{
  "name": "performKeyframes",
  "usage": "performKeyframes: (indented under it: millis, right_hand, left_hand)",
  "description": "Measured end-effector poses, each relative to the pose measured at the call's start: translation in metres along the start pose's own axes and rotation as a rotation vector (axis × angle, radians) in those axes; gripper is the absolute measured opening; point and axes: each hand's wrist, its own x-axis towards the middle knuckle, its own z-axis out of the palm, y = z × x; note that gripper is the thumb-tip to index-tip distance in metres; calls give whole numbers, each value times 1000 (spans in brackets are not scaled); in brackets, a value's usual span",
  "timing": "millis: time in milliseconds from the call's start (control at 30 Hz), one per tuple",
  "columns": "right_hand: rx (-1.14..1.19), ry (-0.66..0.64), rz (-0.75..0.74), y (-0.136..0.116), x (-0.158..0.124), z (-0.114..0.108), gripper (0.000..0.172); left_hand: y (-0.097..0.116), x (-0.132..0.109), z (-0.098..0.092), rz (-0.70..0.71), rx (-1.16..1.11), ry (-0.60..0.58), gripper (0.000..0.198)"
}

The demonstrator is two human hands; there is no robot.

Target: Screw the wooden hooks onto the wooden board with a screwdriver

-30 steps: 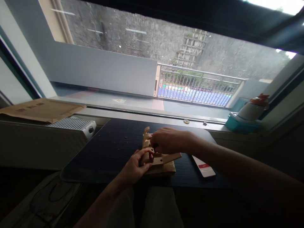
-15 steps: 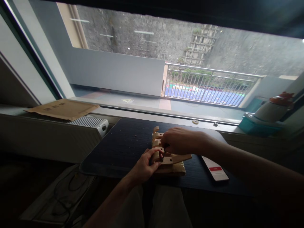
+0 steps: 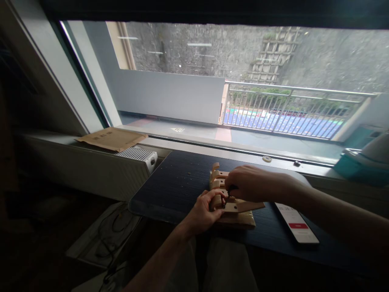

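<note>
On the dark table (image 3: 170, 182) lies a light wooden board (image 3: 243, 222) with several strips across it, each with holes and a curled-up left end. My left hand (image 3: 201, 209) pinches the curled end of the nearest wooden strip (image 3: 232, 208). Above the same strip, my right hand (image 3: 247, 179) is closed around a small dark tool (image 3: 232, 189). Its thin end points down between the left fingertips; its exact kind is too small to make out. The right hand partly hides the farther strips.
A phone (image 3: 300, 231) with a lit screen lies right of the board, beside my right forearm. Behind the table runs a windowsill with a roll of tape (image 3: 266, 159) and a small dark object (image 3: 296, 164). A brown envelope (image 3: 112, 138) rests over the radiator (image 3: 138, 154) at left.
The whole scene has shifted right in view as the head turned left. Both hands keep their grips and nearly the same places on the wooden strip.
</note>
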Motion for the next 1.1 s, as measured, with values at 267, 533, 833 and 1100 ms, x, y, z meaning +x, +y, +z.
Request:
performKeyframes:
  millis: [267, 533, 833, 1100]
  right_hand:
    - [-31, -31, 1, -3, -4, -7, 22]
    - [-16, -48, 17, -5, -7, -12, 16]
    - [20, -61, 41, 0, -3, -10, 12]
    - [-1, -34, 18, 3, -3, -8, 8]
  left_hand:
    - [1, 1, -1, 3, -16, -28, 38]
    - [-10, 5, -1, -16, -51, -35, 41]
    - [-15, 10, -3, -44, 6, -68, 44]
    - [-17, 12, -5, -22, 67, -81, 45]
